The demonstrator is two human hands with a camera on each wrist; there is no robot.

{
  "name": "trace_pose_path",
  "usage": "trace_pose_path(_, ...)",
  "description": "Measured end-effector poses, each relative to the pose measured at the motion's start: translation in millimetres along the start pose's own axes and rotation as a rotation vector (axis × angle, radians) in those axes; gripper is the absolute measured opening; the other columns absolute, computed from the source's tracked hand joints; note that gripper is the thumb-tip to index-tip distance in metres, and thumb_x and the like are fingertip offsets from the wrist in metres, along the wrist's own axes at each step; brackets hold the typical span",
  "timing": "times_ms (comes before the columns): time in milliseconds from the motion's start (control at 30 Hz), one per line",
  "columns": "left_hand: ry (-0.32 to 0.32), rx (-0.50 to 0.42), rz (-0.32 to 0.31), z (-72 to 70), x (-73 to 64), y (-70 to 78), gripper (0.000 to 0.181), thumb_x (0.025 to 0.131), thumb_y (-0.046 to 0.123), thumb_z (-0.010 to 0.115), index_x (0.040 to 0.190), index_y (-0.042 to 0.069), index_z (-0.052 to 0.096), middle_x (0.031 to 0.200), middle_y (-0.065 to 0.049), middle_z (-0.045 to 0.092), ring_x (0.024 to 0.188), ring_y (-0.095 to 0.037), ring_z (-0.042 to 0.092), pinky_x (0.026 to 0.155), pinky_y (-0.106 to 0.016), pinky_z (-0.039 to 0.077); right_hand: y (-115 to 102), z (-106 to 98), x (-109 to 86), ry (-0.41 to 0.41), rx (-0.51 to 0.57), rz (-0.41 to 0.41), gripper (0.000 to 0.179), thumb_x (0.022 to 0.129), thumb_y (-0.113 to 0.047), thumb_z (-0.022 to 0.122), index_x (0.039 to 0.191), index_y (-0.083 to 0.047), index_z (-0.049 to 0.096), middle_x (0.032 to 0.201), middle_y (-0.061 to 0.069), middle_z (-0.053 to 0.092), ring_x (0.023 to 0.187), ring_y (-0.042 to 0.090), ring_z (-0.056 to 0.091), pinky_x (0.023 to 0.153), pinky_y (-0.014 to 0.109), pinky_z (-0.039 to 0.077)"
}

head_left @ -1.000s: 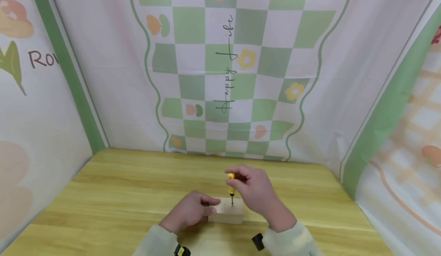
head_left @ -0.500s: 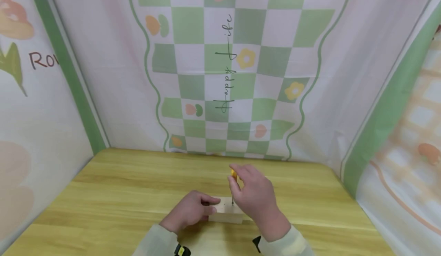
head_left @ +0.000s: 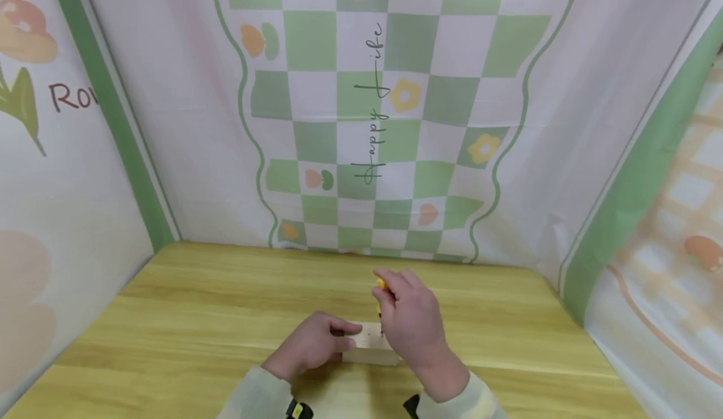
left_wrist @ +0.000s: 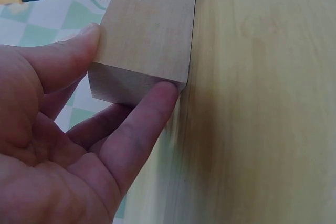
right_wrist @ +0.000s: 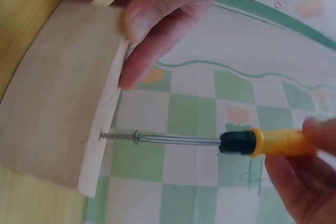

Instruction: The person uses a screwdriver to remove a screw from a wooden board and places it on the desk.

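The screw (right_wrist: 121, 136) stands upright in the top face of the wooden block (head_left: 369, 357), near the end away from the left hand (head_left: 316, 344). Its tip meets the wood, but most of the thread shows above the surface, so the driving looks to be at an early stage: the screw is started and placed, and much of its length is left outside. How deep the tip sits cannot be told. 1 small dark mark lies on the same face between the screw and the left hand; whether it is a hole is unclear.

The screwdriver (right_wrist: 239, 142) touches the screw head with its tip. The right hand (head_left: 417, 322) pinches the yellow handle near its top, while the left hand's fingers grip the block's other end. The block rests on the desk (head_left: 198, 318), below the checked curtain (head_left: 316, 86). No container shows in any of the 3 views.
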State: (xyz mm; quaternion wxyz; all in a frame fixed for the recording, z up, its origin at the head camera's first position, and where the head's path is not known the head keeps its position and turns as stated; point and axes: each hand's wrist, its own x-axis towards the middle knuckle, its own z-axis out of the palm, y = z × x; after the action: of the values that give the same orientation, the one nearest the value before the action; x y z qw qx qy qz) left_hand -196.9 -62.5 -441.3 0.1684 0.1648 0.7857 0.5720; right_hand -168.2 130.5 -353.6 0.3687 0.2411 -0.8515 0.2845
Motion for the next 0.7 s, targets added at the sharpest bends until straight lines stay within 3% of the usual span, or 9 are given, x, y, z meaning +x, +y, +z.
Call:
trace_pose_path(233, 0.023, 0.077, 0.028, 0.8, -1.6, 1.9, 0.024, 0.090, 0.015, 0.075, 0.114, 0.013, 0.077, 0.118, 0.001, 0.069, 0.096, -0.016, 0.062, 0.073, -0.034, 0.056, 24, -16, 8.9, -0.333, 0.401, 0.113, 0.023, 0.091, -0.004, 0.072, 0.108, -0.019, 0.075, 0.093, -0.007, 0.067, 0.072, 0.010, 0.058, 0.062, 0.028, 0.052)
trace_pose_path(333, 0.030, 0.054, 0.018, 2.1, -3.0, 2.4, 0.024, 0.090, 0.014, 0.075, 0.114, 0.013, 0.077, 0.118, -0.001, 0.069, 0.094, -0.017, 0.062, 0.072, -0.035, 0.056, 33, -19, 9.0, -0.390, 0.476, 0.148, 0.020, 0.094, -0.008, 0.069, 0.110, -0.019, 0.074, 0.097, -0.005, 0.069, 0.073, 0.013, 0.059, 0.063, 0.030, 0.053)
trace_pose_path(400, 0.039, 0.045, 0.013, 2.6, -3.5, 3.1, 0.024, 0.090, 0.013, 0.075, 0.114, 0.012, 0.077, 0.118, -0.002, 0.069, 0.093, -0.017, 0.062, 0.071, -0.035, 0.056, 34, -19, 7.3, -0.356, 0.461, 0.158, 0.019, 0.095, -0.010, 0.069, 0.112, -0.018, 0.074, 0.095, -0.006, 0.068, 0.073, 0.013, 0.059, 0.064, 0.030, 0.053)
trace_pose_path(500, 0.043, 0.023, 0.008, 3.3, -3.8, 4.0, 0.024, 0.090, 0.011, 0.075, 0.114, 0.011, 0.076, 0.119, -0.004, 0.069, 0.095, -0.017, 0.062, 0.072, -0.035, 0.057, 31, -14, 2.4, -0.240, 0.377, 0.132, 0.022, 0.093, -0.007, 0.071, 0.112, -0.016, 0.075, 0.091, -0.007, 0.067, 0.074, 0.010, 0.059, 0.063, 0.028, 0.054)
trace_pose_path(700, 0.034, -0.017, 0.012, 4.4, -2.7, 3.4, 0.025, 0.090, 0.008, 0.074, 0.115, 0.009, 0.075, 0.121, -0.005, 0.068, 0.100, -0.019, 0.063, 0.074, -0.037, 0.058, 20, -2, -3.9, -0.010, 0.102, 0.012, 0.025, 0.083, -0.010, 0.082, 0.107, -0.012, 0.077, 0.086, -0.006, 0.061, 0.069, 0.004, 0.057, 0.057, 0.022, 0.053)
